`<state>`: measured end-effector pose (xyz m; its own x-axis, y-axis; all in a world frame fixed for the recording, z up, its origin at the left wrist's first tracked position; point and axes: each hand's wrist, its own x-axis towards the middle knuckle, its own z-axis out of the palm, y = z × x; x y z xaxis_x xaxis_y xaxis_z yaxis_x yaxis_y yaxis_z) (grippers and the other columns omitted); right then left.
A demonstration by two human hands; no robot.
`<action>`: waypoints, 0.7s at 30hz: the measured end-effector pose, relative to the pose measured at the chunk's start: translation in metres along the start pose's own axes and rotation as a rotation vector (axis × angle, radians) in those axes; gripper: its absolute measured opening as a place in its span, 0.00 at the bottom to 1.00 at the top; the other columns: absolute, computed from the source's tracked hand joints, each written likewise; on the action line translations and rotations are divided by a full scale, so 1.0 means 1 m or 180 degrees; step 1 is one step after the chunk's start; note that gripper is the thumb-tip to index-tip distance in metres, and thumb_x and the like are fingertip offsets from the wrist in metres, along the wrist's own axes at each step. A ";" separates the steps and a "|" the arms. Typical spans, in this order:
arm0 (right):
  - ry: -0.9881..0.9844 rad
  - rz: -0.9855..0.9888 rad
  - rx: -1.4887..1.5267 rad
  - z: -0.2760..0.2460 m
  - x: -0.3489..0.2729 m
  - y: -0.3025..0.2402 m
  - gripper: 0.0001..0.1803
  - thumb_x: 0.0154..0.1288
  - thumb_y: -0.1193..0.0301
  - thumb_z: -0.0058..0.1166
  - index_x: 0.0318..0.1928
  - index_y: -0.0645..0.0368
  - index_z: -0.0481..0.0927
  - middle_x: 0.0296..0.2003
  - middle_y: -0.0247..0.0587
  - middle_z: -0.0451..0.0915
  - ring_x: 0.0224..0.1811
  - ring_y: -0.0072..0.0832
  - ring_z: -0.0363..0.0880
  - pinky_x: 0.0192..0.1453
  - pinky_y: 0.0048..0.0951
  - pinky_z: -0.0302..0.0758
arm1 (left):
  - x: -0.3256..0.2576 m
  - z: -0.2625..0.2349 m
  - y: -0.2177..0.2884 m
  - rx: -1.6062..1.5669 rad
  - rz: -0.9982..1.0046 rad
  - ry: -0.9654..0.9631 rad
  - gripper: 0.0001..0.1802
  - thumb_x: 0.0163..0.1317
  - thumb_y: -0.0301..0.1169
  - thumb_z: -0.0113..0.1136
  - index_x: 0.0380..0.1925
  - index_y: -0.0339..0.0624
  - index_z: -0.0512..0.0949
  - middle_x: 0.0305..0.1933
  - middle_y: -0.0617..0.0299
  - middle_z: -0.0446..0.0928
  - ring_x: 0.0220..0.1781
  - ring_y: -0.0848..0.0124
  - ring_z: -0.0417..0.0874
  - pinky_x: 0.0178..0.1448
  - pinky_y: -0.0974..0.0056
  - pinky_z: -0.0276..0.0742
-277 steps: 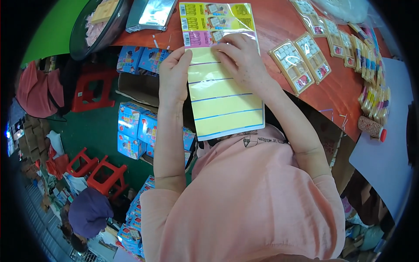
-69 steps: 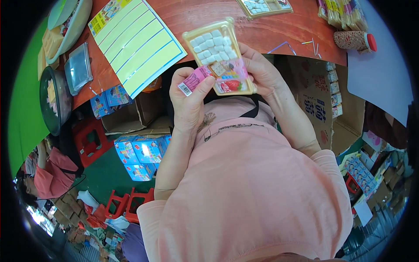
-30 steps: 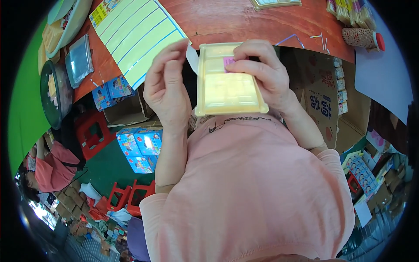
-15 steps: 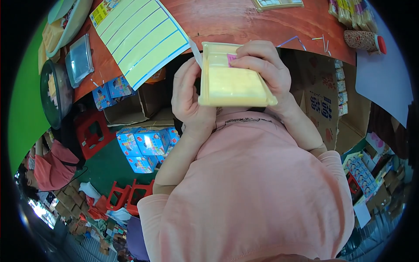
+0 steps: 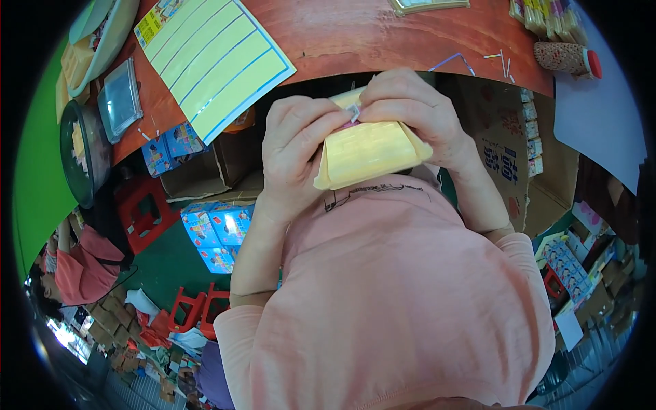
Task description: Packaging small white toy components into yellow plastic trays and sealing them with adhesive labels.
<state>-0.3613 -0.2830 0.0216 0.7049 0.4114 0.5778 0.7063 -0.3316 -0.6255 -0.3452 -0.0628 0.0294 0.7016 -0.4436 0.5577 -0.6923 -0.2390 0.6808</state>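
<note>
I hold a flat yellow packet (image 5: 369,154) close to my chest, its plain yellow back turned up and tilted. My left hand (image 5: 297,147) grips its left edge with the thumb pressed near the top. My right hand (image 5: 410,113) curls over its top edge, fingertips pinching a small pink and white tab there. Both hands hang just below the edge of the red-brown table (image 5: 355,34). A large yellow sheet with blue lines (image 5: 215,58) lies on the table to the left.
A clear plastic tray (image 5: 119,99) and a dark round bowl (image 5: 82,154) sit at the table's left. Packets (image 5: 547,14) and a capped tube (image 5: 567,58) lie at the right. Cardboard boxes (image 5: 509,164), blue cartons (image 5: 219,236) and red stools (image 5: 143,212) stand on the floor. Another person (image 5: 78,270) crouches lower left.
The packet was turned from its printed front to its yellow back and tipped toward me. Both hands have closed in on its top edge around the small tab.
</note>
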 end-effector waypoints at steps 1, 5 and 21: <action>0.0050 0.0248 0.0378 0.001 -0.002 0.002 0.15 0.56 0.72 0.66 0.43 0.62 0.81 0.41 0.45 0.81 0.43 0.39 0.80 0.49 0.37 0.77 | 0.001 0.000 0.000 -0.0014 0.0036 0.0015 0.19 0.43 0.24 0.69 0.40 0.37 0.83 0.40 0.57 0.81 0.42 0.58 0.79 0.49 0.59 0.74; -0.0011 0.1397 0.1113 -0.002 -0.009 0.003 0.21 0.60 0.79 0.65 0.54 0.63 0.76 0.44 0.43 0.80 0.45 0.31 0.79 0.51 0.31 0.76 | 0.004 0.011 -0.002 -0.0824 -0.0970 -0.0300 0.17 0.50 0.22 0.69 0.43 0.37 0.83 0.41 0.57 0.82 0.42 0.64 0.81 0.49 0.63 0.75; 0.0186 0.1715 -0.1079 -0.055 0.005 0.032 0.38 0.54 0.65 0.68 0.64 0.65 0.70 0.58 0.52 0.72 0.62 0.47 0.71 0.64 0.40 0.70 | 0.084 0.107 -0.014 -0.3081 -0.3329 0.0373 0.14 0.70 0.34 0.61 0.46 0.32 0.80 0.38 0.64 0.81 0.37 0.81 0.78 0.40 0.72 0.74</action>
<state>-0.3316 -0.3377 0.0336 0.9626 0.0682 0.2621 0.2266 -0.7331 -0.6413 -0.2951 -0.1891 0.0158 0.8512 -0.3500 -0.3910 0.4951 0.2885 0.8195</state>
